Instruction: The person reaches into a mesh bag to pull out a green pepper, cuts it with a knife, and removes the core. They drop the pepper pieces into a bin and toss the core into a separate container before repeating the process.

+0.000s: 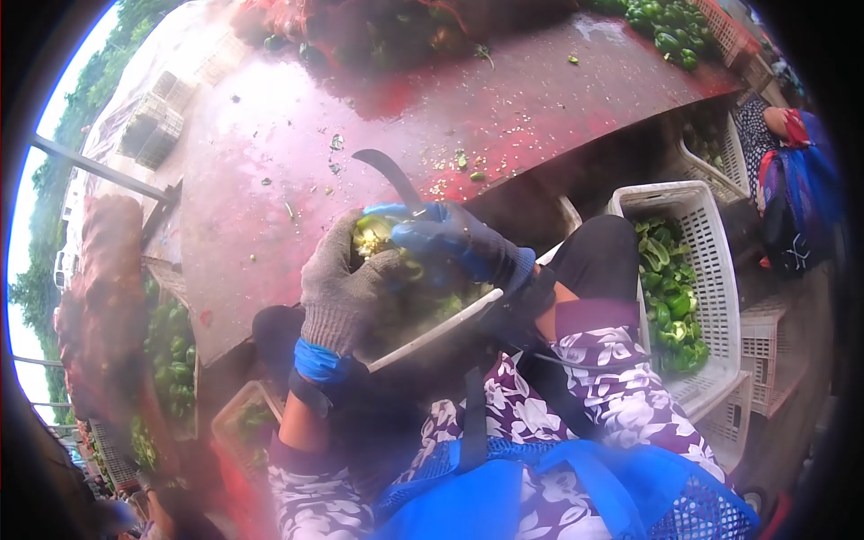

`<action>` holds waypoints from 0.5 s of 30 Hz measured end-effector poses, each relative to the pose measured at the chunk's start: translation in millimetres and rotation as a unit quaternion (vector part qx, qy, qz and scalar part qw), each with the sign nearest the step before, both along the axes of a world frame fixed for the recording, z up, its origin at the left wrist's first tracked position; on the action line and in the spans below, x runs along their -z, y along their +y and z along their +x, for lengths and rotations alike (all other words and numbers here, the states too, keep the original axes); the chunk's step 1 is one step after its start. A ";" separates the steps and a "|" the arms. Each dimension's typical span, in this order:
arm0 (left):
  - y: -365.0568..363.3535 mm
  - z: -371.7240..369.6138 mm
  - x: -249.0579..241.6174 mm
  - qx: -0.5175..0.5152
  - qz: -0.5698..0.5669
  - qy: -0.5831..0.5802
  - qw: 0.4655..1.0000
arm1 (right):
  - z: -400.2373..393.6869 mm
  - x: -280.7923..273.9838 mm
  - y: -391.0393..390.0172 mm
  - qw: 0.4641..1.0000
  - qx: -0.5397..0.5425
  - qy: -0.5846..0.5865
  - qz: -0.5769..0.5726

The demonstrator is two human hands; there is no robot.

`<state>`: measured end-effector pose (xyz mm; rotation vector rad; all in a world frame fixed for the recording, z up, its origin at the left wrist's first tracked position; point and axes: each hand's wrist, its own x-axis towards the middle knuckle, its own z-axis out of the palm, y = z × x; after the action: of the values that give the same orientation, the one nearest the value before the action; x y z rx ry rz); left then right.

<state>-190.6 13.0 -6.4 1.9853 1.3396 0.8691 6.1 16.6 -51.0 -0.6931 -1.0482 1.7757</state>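
Observation:
My left hand (337, 292), in a grey knitted glove, is closed around a cut green pepper (372, 237) whose pale seedy inside shows. In a blue-coated glove, my right hand (459, 238) grips a knife (387, 169) with a dark curved blade pointing up and away. The handle is hidden in the fingers, which meet the pepper's far side. Below both hands is a container with a pale rim (436, 331); its green contents are blurred.
On the reddish table (261, 180) lie seeds and green scraps. A white crate (711, 270) of cut green peppers (677, 315) stands at right. More peppers (675, 31) are heaped at the far right, with red net sacks (387, 31) at the back. Another person (796, 193) is at right.

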 end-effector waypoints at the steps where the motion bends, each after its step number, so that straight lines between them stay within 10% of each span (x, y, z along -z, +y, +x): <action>1: 0.0 0.6 0.1 0.003 0.006 -0.014 1.000 | 1.0 1.1 1.0 1.000 -0.003 -0.009 0.004; 7: 4.9 -0.3 9.3 -0.018 0.034 0.030 0.999 | 1.0 3.7 -2.2 0.998 -0.034 -0.051 -0.006; 15: -6.1 9.7 0.4 -0.062 -0.160 -0.213 0.962 | 2.7 4.5 -0.2 0.999 -0.024 0.034 0.001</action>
<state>-180.8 6.9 -6.8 1.3839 1.2639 0.9979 8.8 16.4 -55.5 -0.6061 -1.0278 1.8276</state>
